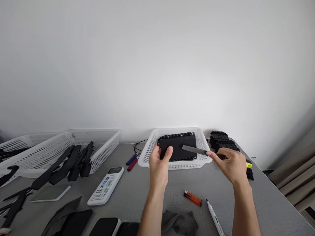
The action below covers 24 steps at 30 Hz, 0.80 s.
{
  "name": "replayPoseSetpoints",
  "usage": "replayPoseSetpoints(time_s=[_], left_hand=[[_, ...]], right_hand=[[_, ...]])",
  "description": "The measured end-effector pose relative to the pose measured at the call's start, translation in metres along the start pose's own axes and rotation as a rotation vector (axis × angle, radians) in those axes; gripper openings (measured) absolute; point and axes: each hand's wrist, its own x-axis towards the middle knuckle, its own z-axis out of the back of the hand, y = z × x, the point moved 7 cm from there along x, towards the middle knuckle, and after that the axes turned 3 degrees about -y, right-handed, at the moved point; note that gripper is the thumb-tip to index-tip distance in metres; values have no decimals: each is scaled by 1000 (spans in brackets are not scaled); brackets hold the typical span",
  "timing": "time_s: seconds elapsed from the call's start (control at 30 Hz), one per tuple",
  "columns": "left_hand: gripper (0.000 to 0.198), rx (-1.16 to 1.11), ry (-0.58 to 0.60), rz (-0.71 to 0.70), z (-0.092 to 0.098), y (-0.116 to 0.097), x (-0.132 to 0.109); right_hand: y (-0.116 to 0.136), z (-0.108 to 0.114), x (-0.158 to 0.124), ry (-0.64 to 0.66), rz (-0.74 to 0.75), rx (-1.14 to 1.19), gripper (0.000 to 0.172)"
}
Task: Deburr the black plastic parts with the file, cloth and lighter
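My left hand (159, 164) grips the left edge of a flat black plastic plate (179, 147), thumb on its top face, over a small white basket (204, 144). My right hand (230, 163) is closed round the handle of a tool with a flat grey blade (194, 150); a yellow handle end (249, 165) sticks out behind the hand. The blade lies across the plate's right part, pointing left. More black ribbed parts sit under the plate in the basket.
Stacked black parts (222, 140) stand right of the basket. An orange lighter (193, 198), a white marker (214, 217) and grey cloth (179, 222) lie near me. To the left are a remote control (106, 185), two pens (132, 161), black straps (71, 162), large white baskets (103, 144) and phones (103, 226).
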Motion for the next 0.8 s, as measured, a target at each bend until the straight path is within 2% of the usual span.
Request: replayPoseSetpoints(time_s=[0.2,0.7,0.8], left_hand=[[43,-13,69,-51,-1,1,0],[41,-30,56,-52,3,-1,2],[43,-58,41,-45,4,-3,2]], right_hand=[[-5,-4,0,43,-17,14,70],[-10,-3,0,78,-31,53,65],[-15,-4,0,102,-77,80,63]])
